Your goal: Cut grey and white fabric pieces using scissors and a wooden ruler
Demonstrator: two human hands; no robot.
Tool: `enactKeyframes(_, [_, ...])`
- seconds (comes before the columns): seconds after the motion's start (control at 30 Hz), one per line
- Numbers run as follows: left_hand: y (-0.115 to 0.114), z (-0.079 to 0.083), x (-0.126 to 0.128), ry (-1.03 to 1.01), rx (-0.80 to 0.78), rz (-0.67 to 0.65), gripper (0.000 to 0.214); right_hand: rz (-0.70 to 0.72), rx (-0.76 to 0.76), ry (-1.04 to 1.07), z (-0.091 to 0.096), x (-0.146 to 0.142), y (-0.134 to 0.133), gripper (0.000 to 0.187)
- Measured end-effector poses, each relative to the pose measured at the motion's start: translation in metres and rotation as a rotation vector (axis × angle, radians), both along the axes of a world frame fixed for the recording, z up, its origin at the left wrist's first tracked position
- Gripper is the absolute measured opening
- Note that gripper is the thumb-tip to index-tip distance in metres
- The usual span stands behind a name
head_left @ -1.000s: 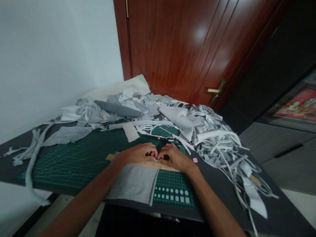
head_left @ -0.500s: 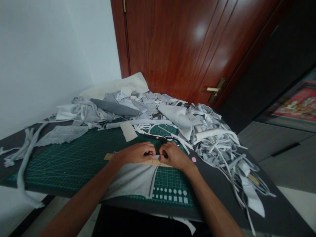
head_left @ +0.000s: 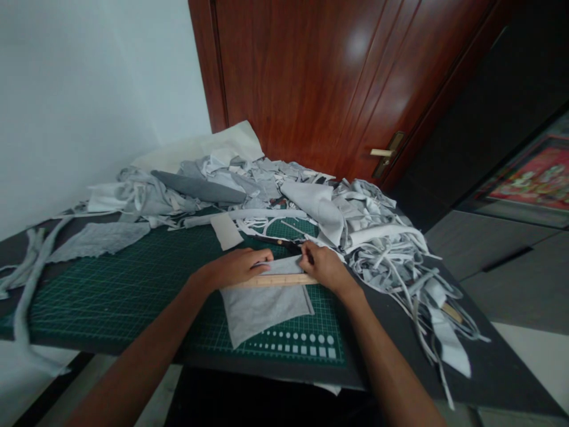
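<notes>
A piece of grey fabric (head_left: 267, 308) lies on the green cutting mat (head_left: 133, 279), with a wooden ruler (head_left: 271, 280) across it. Beyond the ruler, the fabric's far edge runs between my hands. My left hand (head_left: 240, 266) is closed on that edge at its left end, fingers curled. At the right end my right hand (head_left: 322, 265) pinches the same edge, close to the ruler's end. Just past my right hand lies a pair of black scissors (head_left: 280, 242), partly hidden by it. A small beige fabric piece (head_left: 226, 231) rests left of the scissors.
Heaps of grey and white fabric scraps (head_left: 267, 184) cover the table's back. Tangled strips (head_left: 386, 267) spill along the right side. A long padded strip (head_left: 26, 314) hangs over the left front edge. Behind stand a wooden door (head_left: 302, 77) and a white wall (head_left: 89, 77).
The fabric has slid away from me and to the right, its near edge now on the mat instead of at the table edge. My hands have moved farther apart, exposing more fabric beyond the ruler.
</notes>
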State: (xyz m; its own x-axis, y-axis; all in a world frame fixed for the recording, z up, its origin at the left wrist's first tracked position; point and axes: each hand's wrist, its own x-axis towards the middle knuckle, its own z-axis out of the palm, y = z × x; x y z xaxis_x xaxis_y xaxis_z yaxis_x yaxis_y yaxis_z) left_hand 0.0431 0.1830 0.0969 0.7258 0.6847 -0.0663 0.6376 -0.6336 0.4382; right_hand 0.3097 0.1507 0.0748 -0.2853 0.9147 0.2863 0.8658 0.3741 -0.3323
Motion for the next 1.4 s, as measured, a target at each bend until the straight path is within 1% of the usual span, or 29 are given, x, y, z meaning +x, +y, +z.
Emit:
enactKeyframes(0.13, [0.003, -0.006, 0.001, 0.004, 0.052, 0.018, 0.024, 0.046, 0.007, 0.035, -0.003, 0.011, 0.005, 0.006])
enactKeyframes(0.2, [0.007, -0.01, 0.0, -0.002, 0.064, 0.032, 0.024, 0.042, 0.024, 0.05, -0.005, 0.014, 0.007, 0.006])
enactKeyframes(0.4, [0.011, -0.014, -0.003, -0.043, 0.086, 0.019, 0.028, -0.074, 0.111, 0.097, -0.009, 0.022, 0.012, 0.007])
enactKeyframes(0.47, [0.009, -0.014, -0.001, -0.046, 0.104, 0.018, 0.039, -0.084, 0.142, 0.104, -0.01, 0.023, 0.014, 0.007])
enactKeyframes(0.57, [0.007, -0.017, 0.001, -0.043, 0.129, 0.021, 0.063, -0.058, 0.177, 0.104, -0.013, 0.024, 0.016, 0.007])
enactKeyframes(0.63, [0.008, -0.02, 0.002, -0.029, 0.14, 0.025, 0.069, -0.027, 0.19, 0.101, -0.016, 0.025, 0.018, 0.008])
enactKeyframes(0.7, [0.009, -0.022, 0.002, -0.026, 0.146, 0.032, 0.068, 0.003, 0.194, 0.1, -0.018, 0.026, 0.02, 0.008])
enactKeyframes(0.83, [0.014, -0.025, 0.002, -0.06, 0.162, 0.025, 0.058, 0.053, 0.175, 0.101, -0.023, 0.029, 0.022, 0.01])
enactKeyframes(0.93, [0.02, -0.027, 0.001, -0.076, 0.2, 0.028, 0.051, 0.083, 0.157, 0.107, -0.025, 0.03, 0.021, 0.007])
enactKeyframes(1.07, [0.025, -0.031, 0.0, -0.069, 0.28, 0.047, 0.045, 0.124, 0.116, 0.086, -0.025, 0.027, 0.017, 0.041])
enactKeyframes(1.13, [0.025, -0.033, -0.001, -0.064, 0.298, 0.039, 0.046, 0.128, 0.095, 0.057, -0.024, 0.025, 0.015, 0.051])
enactKeyframes(1.27, [0.023, -0.033, 0.0, -0.067, 0.296, 0.023, 0.051, 0.131, 0.061, 0.008, -0.024, 0.024, 0.014, 0.061])
enactKeyframes(1.33, [0.022, -0.033, 0.002, -0.062, 0.293, 0.031, 0.045, 0.143, 0.042, 0.006, -0.023, 0.024, 0.014, 0.062])
enactKeyframes(1.4, [0.021, -0.033, 0.005, -0.058, 0.301, 0.037, 0.037, 0.153, 0.026, 0.013, -0.022, 0.022, 0.013, 0.058])
